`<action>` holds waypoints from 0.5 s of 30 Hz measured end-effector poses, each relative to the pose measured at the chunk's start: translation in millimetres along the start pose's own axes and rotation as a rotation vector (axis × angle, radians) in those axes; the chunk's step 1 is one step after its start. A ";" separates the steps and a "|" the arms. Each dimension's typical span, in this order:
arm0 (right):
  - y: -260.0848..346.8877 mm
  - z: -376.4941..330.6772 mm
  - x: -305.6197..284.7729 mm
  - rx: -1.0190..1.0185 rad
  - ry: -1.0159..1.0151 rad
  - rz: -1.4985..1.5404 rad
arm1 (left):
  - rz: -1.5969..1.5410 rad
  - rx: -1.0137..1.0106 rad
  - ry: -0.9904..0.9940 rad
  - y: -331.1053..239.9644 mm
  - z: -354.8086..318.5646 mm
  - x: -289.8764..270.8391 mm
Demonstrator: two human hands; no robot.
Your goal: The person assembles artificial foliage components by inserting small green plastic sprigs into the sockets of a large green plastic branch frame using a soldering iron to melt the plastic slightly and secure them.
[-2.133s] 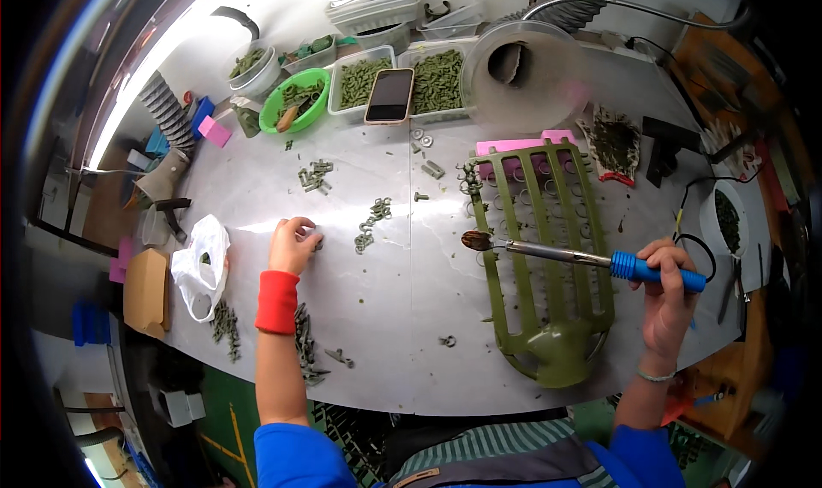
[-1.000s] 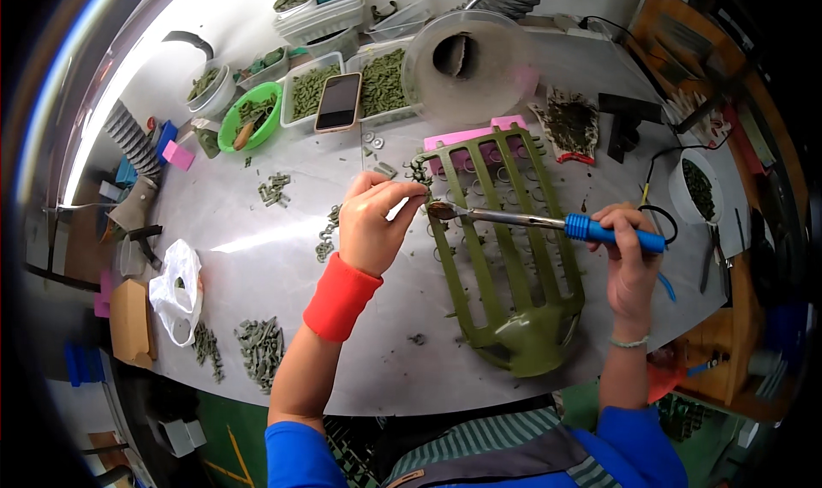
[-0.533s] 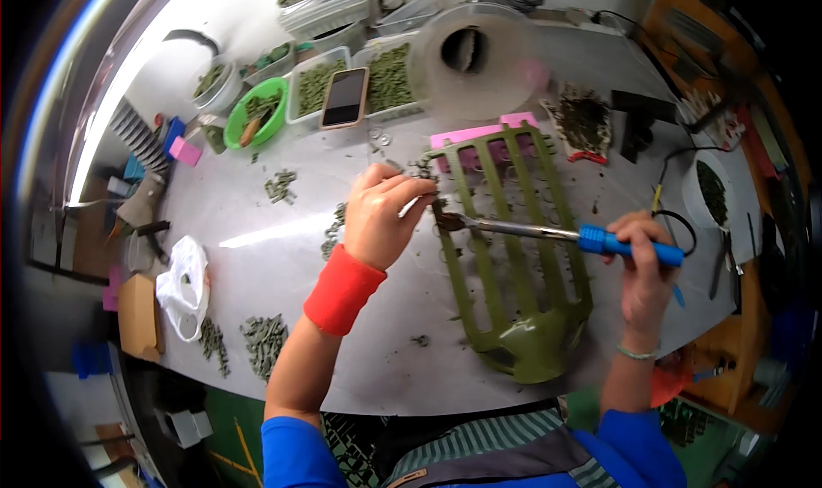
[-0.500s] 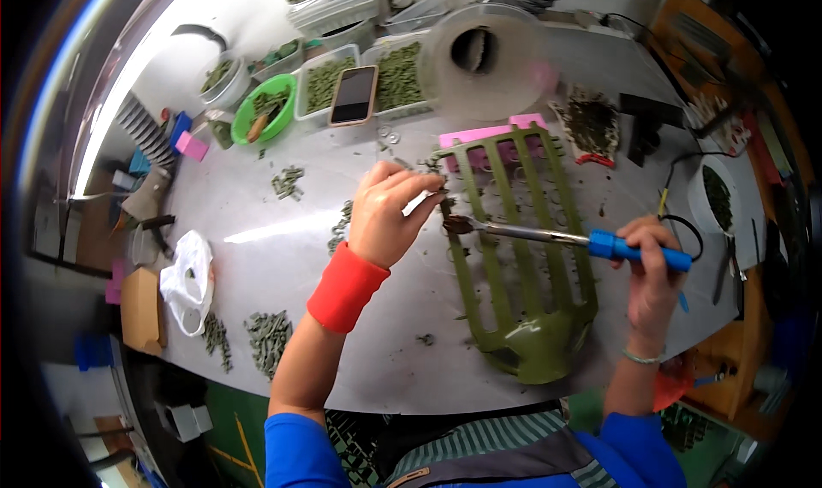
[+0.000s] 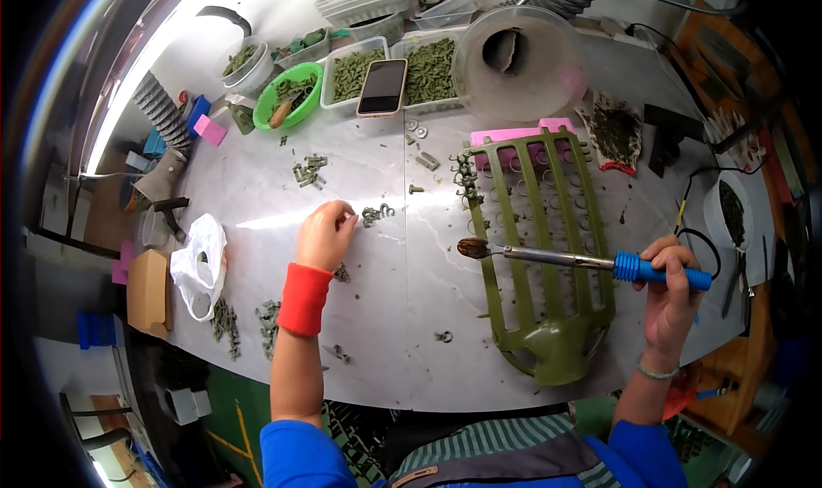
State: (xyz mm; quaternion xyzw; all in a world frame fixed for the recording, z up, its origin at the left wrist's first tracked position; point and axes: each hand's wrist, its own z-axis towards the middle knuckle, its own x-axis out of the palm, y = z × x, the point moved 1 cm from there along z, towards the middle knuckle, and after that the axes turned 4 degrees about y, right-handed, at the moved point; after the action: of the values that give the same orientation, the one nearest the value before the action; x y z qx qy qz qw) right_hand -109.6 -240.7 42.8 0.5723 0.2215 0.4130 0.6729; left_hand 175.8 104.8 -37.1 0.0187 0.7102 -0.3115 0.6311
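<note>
My right hand [image 5: 670,295] grips a soldering iron [image 5: 561,258] by its blue ribbed handle. The iron lies across the air above an olive-green slatted plastic frame [image 5: 561,351], its dark, crusted tip pointing left past the frame's left edge. Small ring-shaped clips [image 5: 465,175] line the upper left bar of that frame. My left hand [image 5: 324,238], with a red wristband, is low over the table, left of the frame. Its thumb and fingers are pinched together beside a small row of green clips [image 5: 377,216]; whatever is between them is hidden.
Loose green pieces [image 5: 310,170] lie in piles on the grey table. At the back stand tubs of green parts [image 5: 355,74], a phone [image 5: 382,86], a green bowl [image 5: 300,116] and a large clear bucket [image 5: 522,86]. A pink block [image 5: 505,134] sits under the frame's far end.
My left hand has moved from the frame's upper left edge leftward and down to the loose clips. The iron's tip has shifted slightly down, and the whole view has shifted a little.
</note>
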 end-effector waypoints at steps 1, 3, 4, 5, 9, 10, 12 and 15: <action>0.3 -0.1 0.5 -0.001 0.004 0.001 | -0.083 0.072 -0.061 -5.9 2.5 0.8; 1.3 -0.6 1.9 0.002 0.011 -0.004 | -0.198 0.149 -0.122 -14.7 8.0 3.6; 2.1 -1.0 3.3 0.001 0.013 -0.007 | -0.202 0.149 -0.123 -18.8 9.7 5.1; 3.1 -1.6 5.1 -0.001 0.012 -0.008 | -0.243 0.166 -0.110 -23.3 10.7 6.0; 5.9 -2.4 6.3 -0.009 0.012 -0.019 | -0.026 0.284 -0.135 -31.5 9.2 14.7; 5.7 -2.3 6.1 -0.009 0.013 -0.021 | -0.027 0.283 -0.136 -33.3 9.0 15.1; 5.3 -2.0 5.6 -0.016 0.016 -0.028 | 0.028 0.216 0.029 -36.5 8.9 14.9; 4.7 -1.4 5.8 -0.012 0.013 -0.023 | 0.017 0.514 0.138 -32.0 4.4 8.1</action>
State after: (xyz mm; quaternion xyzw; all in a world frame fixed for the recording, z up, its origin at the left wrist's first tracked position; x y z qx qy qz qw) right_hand -108.8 -235.2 47.9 0.5630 0.2297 0.4104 0.6796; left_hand 164.6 74.0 -31.1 0.2055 0.6489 -0.4744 0.5582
